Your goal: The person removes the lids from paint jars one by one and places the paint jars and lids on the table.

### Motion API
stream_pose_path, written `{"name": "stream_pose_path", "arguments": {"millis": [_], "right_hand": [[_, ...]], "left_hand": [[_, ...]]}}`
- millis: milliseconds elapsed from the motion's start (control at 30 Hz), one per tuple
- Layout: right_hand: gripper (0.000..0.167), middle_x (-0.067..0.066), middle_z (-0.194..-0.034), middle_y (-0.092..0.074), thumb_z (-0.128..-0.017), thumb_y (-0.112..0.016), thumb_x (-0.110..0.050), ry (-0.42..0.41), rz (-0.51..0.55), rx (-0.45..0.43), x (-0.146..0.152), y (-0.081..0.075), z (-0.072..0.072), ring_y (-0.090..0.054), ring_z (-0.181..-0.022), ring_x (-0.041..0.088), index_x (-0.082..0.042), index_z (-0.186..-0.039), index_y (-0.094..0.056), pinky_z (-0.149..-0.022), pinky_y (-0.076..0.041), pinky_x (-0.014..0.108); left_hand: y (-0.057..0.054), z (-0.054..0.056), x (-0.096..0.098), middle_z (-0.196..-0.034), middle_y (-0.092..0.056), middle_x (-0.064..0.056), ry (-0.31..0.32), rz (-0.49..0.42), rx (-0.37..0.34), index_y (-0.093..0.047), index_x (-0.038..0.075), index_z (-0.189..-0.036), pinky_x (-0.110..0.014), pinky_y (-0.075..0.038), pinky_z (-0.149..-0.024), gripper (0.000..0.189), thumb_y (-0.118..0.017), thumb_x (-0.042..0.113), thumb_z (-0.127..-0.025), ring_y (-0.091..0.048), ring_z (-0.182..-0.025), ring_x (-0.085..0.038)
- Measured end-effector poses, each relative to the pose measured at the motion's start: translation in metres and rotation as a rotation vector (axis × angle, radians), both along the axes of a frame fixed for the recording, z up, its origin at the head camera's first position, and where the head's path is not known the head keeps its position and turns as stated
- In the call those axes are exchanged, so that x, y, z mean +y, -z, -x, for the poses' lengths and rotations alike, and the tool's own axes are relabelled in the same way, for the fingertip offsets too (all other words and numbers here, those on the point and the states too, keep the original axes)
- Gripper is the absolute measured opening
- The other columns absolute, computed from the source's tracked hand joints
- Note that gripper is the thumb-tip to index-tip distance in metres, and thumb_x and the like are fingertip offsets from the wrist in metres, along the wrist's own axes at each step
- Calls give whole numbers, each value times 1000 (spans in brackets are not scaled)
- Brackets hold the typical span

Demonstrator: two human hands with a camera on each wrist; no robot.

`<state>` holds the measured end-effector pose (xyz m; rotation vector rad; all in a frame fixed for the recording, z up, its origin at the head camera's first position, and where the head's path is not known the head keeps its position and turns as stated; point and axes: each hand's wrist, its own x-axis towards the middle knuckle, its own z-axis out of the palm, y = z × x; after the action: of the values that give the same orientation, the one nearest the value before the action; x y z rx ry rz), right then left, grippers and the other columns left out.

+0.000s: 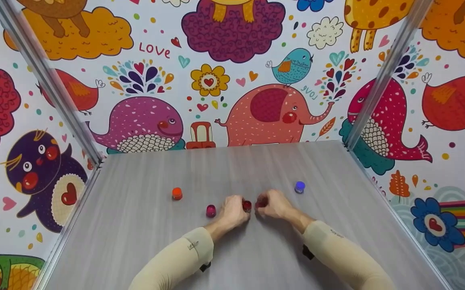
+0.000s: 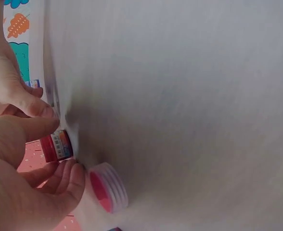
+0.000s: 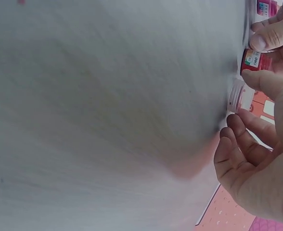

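Red jar (image 1: 247, 206) is held in the left hand (image 1: 232, 211), narrow grip, just below centre of the head view. Clear lid (image 3: 236, 96) is pinched by thumb and finger of the right hand (image 1: 275, 204), just right of the jar. Pink jar (image 1: 211, 211) and orange jar (image 1: 177, 193) are seen left of the hands, blue jar (image 1: 300, 187) upper right of them.

Red "LOVE" lettering (image 1: 154, 50) on patterned wall (image 1: 236, 70)
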<state>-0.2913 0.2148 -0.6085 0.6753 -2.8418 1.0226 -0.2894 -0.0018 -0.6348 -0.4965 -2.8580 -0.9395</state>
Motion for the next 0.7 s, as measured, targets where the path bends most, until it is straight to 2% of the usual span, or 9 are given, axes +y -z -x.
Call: {"name": "stream_pose_path", "arguments": {"millis": [67, 100, 133, 233, 267, 500, 700], "right_hand": [[25, 14, -93, -84, -84, -89, -13, 31, -15, -34, -4, -8, -4, -77, -84, 21, 3, -102, -83, -77, -65, 41], [27, 15, -95, -85, -86, -89, -15, 39, -22, -43, -4, -9, -4, -78, -86, 24, 4, -104, -83, -78, -65, 42], [29, 15, -97, -85, -86, -90, -16, 49, -28, -50, -4, -10, -4, -79, -88, 26, 4, -106, -83, -80, -66, 44], [33, 16, -100, -85, -89, -92, -18, 74, -38, -60, -6, -13, -4, -79, -91, 28, 3, -111, -83, -82, -66, 45], [32, 16, -100, -85, -89, -92, -18, 81, -40, -56, -6, -14, -4, -78, -90, 28, 3, -112, -83, -82, -65, 46], [25, 15, -100, -82, -91, -88, -16, 104, -27, -32, -8, -24, -4, -75, -91, 27, -1, -111, -83, -83, -63, 45], [24, 16, -103, -83, -93, -87, -13, 110, -13, -9, -9, -32, -3, -77, -96, 29, 0, -112, -83, -85, -65, 49]], "left_hand": [[-1, -1, 0, -89, -77, -9, 0, 6, -4, -75, 5, -95, -44, -62, -73, 18, -82, 16, -83, -72, -80, -25], [-9, -5, -1, -91, -77, -11, 2, -4, -34, -75, 4, -97, -46, -63, -76, 20, -84, 16, -83, -73, -83, -27], [-12, -6, -1, -94, -78, -12, 0, -5, -50, -75, 3, -99, -47, -64, -79, 22, -85, 16, -84, -74, -86, -28], [-38, -19, -1, -102, -80, -16, -3, -26, -123, -76, -2, -106, -53, -65, -90, 32, -90, 16, -84, -77, -96, -34], [-41, -21, -1, -104, -80, -17, -4, -20, -129, -76, -3, -109, -54, -65, -93, 35, -91, 17, -85, -77, -99, -35], [-52, -25, -4, -115, -81, -19, 1, -14, -107, -77, -5, -118, -54, -65, -97, 43, -88, 27, -90, -78, -109, -38], [-61, -26, -11, -108, -78, -16, 43, -31, -67, -77, -4, -120, -53, -64, -93, 43, -86, 28, -92, -75, -101, -33]]}}
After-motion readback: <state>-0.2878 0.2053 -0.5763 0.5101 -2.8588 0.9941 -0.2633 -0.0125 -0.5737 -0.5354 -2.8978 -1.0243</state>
